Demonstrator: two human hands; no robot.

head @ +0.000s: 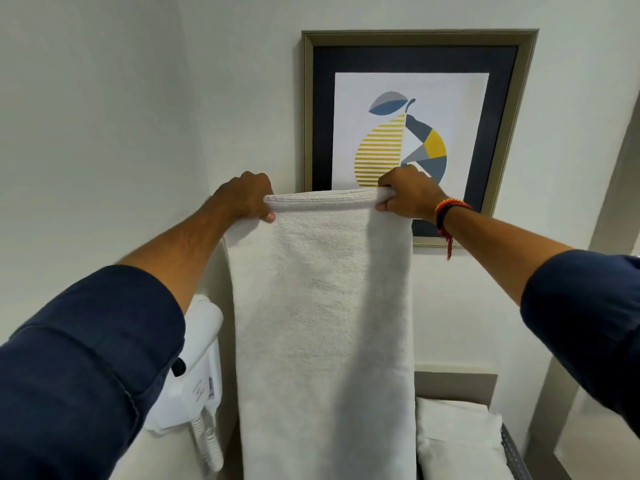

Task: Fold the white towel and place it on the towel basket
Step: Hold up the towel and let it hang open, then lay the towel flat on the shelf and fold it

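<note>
The white towel (pixel 322 323) hangs straight down in front of the wall as a long narrow strip, its lower end cut off by the frame's bottom edge. My left hand (pixel 246 199) grips its top left corner, and my right hand (pixel 407 195) grips its top right corner, so the top hem is stretched level between them. Both arms reach forward in dark blue sleeves. At the lower right, the towel basket (pixel 514 452) shows a grey perforated rim, with folded white towels (pixel 457 438) inside it.
A framed pear print (pixel 415 133) hangs on the wall behind my hands. A white wall-mounted hair dryer (pixel 199 375) with a coiled cord sits at the lower left, beside the hanging towel. A beige panel (pixel 457 386) stands behind the basket.
</note>
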